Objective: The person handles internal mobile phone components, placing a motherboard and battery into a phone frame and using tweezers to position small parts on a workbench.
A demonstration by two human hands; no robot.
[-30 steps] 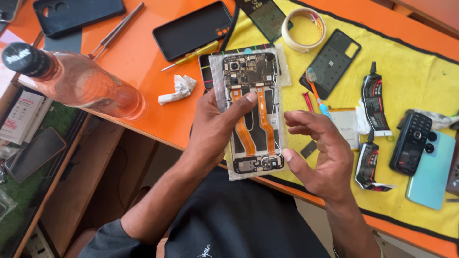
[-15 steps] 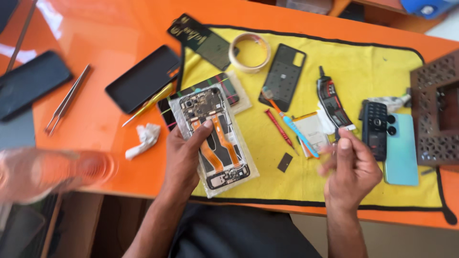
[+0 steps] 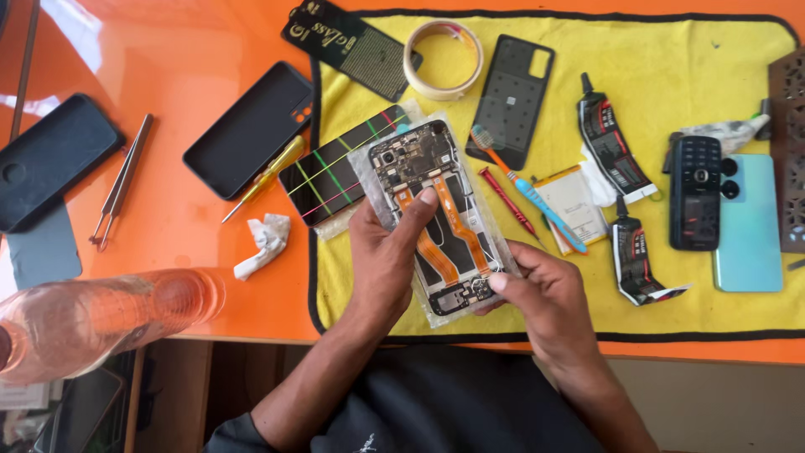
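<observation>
Orange flex ribbons are kept facing up on the opened phone frame (image 3: 436,218), which is cradled above the yellow mat (image 3: 671,59) in the curled left hand (image 3: 381,260), thumb pinning it, and steadied at its lower corner by the half-closed right hand (image 3: 545,302), tools within reach just beyond.

A single head-worn camera looks steeply down from above the person's lap, facing forward across the orange desk (image 3: 168,243). It sits close: the yellow work mat (image 3: 671,75) fills the frame's right, the desk's near edge runs along the bottom, forearms entering from below.
</observation>
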